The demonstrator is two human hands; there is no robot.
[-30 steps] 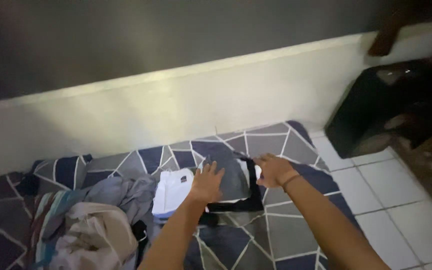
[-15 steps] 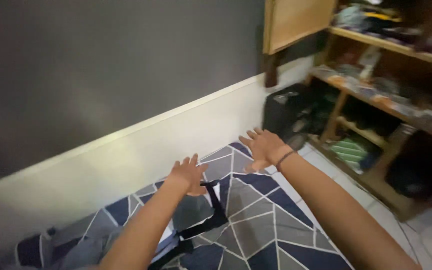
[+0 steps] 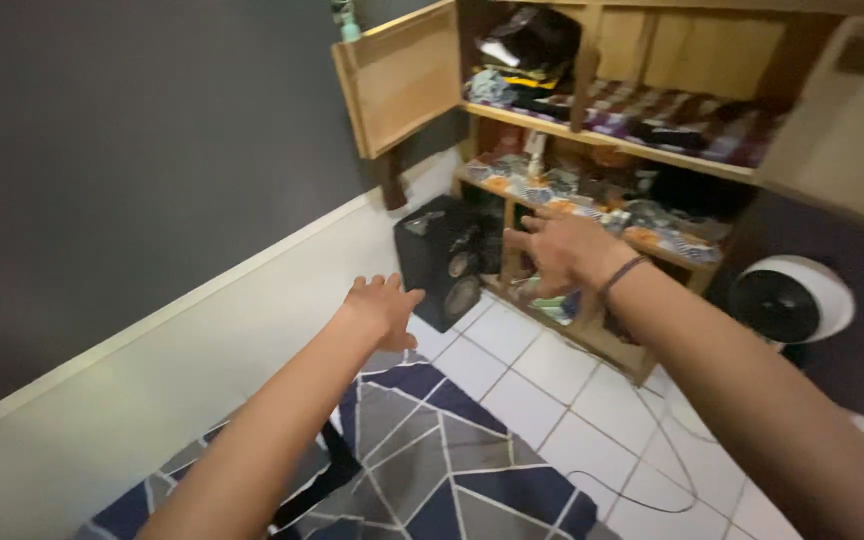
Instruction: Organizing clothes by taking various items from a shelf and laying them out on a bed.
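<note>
Hands — both empty, fingers spread: left hand point(image 3: 382, 305) hovering over the floor near a black speaker point(image 3: 444, 260), right hand point(image 3: 564, 252) reaching toward folded clothes point(image 3: 562, 205) on the wooden shelf point(image 3: 612, 145) — likely soft, light, best gripped under the stack.

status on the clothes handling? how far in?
Done: can't confirm; no folded clothes show in this view, only the patterned mat with a dark strap at its edge. In hand: nothing. The left hand and right hand are both empty, fingers spread, raised toward the wooden shelf unit, which is stacked with fabrics. Left: nothing is being carried or placed.
</note>
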